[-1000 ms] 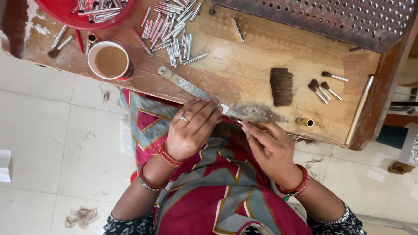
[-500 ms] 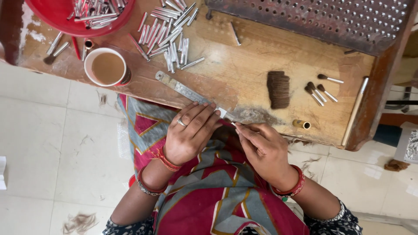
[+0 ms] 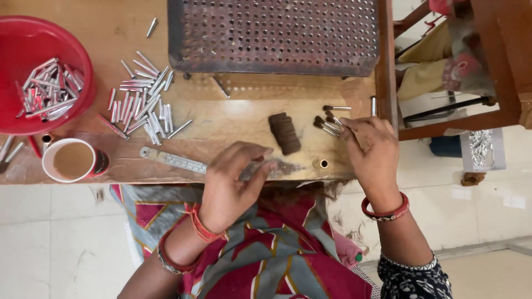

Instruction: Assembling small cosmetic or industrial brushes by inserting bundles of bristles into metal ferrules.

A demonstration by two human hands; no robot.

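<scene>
My left hand (image 3: 233, 180) rests at the front edge of the wooden table (image 3: 233, 124), its thumb and fingertips pinched on a loose tuft of grey-brown hair (image 3: 280, 166). My right hand (image 3: 372, 155) is further right, with curled fingertips closed on one of several small brush heads with metal ferrules (image 3: 327, 124) lying in a cluster. A dark stack of hair bundles (image 3: 285, 133) sits between the two hands. Both wrists wear red bangles.
A flat metal strip (image 3: 172, 160) lies left of my left hand. Loose metal tubes (image 3: 141, 105) are scattered nearby. A red bowl (image 3: 72, 50) holds more tubes. A cup of tea (image 3: 72, 160) stands at the table's front left, and a perforated metal plate (image 3: 271, 36) at the back.
My right hand has moved away from my left hand, out to the right to the cluster of brush heads. My left hand stays on the hair tuft. The camera view has shifted closer.
</scene>
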